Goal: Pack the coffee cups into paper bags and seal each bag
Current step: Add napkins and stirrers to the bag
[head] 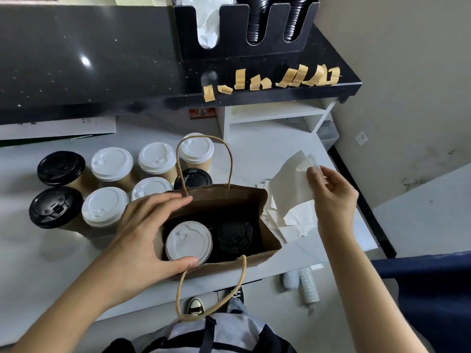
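Head: left hand (142, 225) grips bag (254, 200); right hand (331, 194) – napkin (290, 184)

Matt brown paper bag (254, 200), glossy speckled black counter (102, 59), smooth plastic lids (112, 163)
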A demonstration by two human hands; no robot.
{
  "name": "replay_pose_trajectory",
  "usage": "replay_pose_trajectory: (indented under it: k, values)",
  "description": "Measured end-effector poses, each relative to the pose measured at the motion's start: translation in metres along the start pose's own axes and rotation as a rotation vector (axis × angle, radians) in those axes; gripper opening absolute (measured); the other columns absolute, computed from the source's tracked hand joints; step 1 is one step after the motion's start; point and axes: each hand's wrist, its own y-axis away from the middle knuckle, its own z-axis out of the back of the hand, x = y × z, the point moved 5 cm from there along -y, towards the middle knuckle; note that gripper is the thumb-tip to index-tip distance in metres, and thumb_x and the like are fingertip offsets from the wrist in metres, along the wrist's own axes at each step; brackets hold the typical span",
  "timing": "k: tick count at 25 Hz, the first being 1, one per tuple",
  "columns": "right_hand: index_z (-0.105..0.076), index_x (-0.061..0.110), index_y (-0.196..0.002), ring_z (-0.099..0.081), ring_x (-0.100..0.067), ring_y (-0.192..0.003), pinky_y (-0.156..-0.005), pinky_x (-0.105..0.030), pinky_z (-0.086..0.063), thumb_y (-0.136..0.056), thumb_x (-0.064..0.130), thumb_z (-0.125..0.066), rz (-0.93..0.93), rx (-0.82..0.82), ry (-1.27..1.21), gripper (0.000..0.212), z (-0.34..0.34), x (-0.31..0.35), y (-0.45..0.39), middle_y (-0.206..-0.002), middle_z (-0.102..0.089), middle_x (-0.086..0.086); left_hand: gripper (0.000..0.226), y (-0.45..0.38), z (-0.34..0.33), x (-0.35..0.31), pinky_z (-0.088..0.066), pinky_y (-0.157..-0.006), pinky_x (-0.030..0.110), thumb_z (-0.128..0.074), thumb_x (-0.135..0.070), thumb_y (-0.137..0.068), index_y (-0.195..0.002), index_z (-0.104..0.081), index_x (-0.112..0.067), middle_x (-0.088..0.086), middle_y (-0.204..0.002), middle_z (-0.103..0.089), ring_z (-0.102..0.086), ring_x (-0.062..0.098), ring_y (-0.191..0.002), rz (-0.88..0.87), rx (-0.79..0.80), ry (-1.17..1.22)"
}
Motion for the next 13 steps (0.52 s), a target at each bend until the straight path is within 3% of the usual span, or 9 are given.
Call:
replay_pose_trajectory:
  k: [2,5,7,9,13]
  values:
    - [-0.078,0.026,-0.1,-0.074,-0.013,-0.08,-0.072,-0.024,-0.058,-0.089,0.03,-0.079,-0.01,0.143,-0.053,0.012,-0.009,0.022,0.013,-0.088,-0.079,0.002,0.096,-0.001,-0.001,0.0,-0.023,-0.114,0.022,-0.091,-0.055,-0.061,-0.144,-0.044,-0.049,-0.034,-0.145,-0.033,-0.021,-0.009,-0.139,-0.01,-0.006,-0.02]
    - [-0.079,0.035,-0.092,-0.07,-0.006,-0.069,-0.066,-0.016,-0.053,-0.088,0.024,-0.081,0.093,0.207,-0.031,0.011,-0.02,0.055,0.033,-0.075,-0.075,0.011,0.096,-0.001,-0.001,0.003,-0.014,-0.111,0.007,-0.09,-0.053,-0.062,-0.145,-0.043,-0.048,-0.036,-0.144,-0.032,-0.02,-0.009,-0.139,-0.016,-0.013,-0.032]
    - [-0.075,0.039,-0.085,-0.06,0.002,-0.061,-0.063,-0.011,-0.048,-0.087,0.019,-0.08,0.26,0.168,0.037,0.021,-0.024,0.077,0.051,-0.067,-0.068,0.02,0.097,-0.001,-0.002,0.004,-0.016,-0.111,0.009,-0.088,-0.058,-0.062,-0.147,-0.041,-0.048,-0.035,-0.145,-0.032,-0.019,-0.008,-0.14,-0.018,-0.008,-0.034]
    - [-0.071,0.04,-0.086,-0.058,-0.001,-0.065,-0.066,-0.011,-0.046,-0.087,0.017,-0.08,0.459,0.186,0.09,0.024,-0.03,0.097,0.074,-0.077,-0.069,0.018,0.098,-0.001,-0.003,0.005,-0.019,-0.111,0.014,-0.08,-0.066,-0.06,-0.148,-0.039,-0.048,-0.034,-0.145,-0.032,-0.019,-0.007,-0.139,-0.009,0.001,-0.034]
    - [-0.074,0.027,-0.095,-0.061,-0.007,-0.074,-0.067,-0.02,-0.049,-0.089,0.014,-0.079,0.765,0.514,0.285,0.015,-0.059,0.109,0.12,-0.089,-0.065,0.011,0.101,-0.003,-0.004,0.006,-0.021,-0.113,0.02,-0.075,-0.07,-0.057,-0.148,-0.037,-0.049,-0.031,-0.144,-0.034,-0.021,-0.005,-0.138,0.007,-0.004,-0.033]
